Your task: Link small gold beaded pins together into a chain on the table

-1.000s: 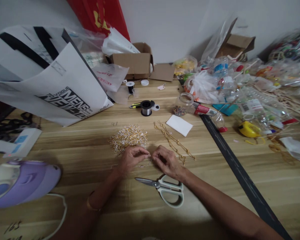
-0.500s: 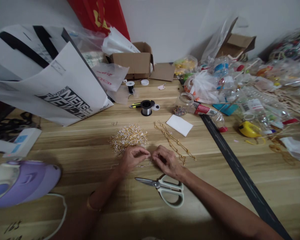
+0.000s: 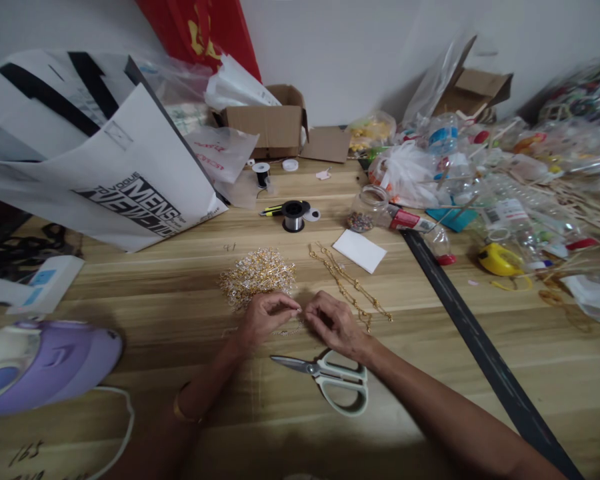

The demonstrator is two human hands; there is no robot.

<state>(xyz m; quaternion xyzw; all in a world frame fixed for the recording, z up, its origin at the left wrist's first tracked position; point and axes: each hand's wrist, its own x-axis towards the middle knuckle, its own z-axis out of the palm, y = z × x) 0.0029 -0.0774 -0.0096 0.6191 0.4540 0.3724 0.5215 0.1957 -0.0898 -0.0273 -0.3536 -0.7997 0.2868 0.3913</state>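
Both hands are rested on the bench (image 3: 130,287) near its middle, fingertips almost touching. On the left hand (image 3: 265,318), thumb and forefinger are pinched together on a fine strand (image 3: 287,331), with the other fingers curled in. On the right hand (image 3: 336,321), the fingers are likewise closed on the strand, just right of the left fingertips. The strand hangs slack onto the wood between the two hands, on their near side; its detail is too small to be made out. A pile (image 3: 257,272) of gold pieces is seen just beyond the left hand. Gold chains (image 3: 347,283) are laid out to the far right of the right hand. Scissors (image 3: 330,381), blades shut, lie just near of the right wrist. A spool (image 3: 293,215) stands farther off.
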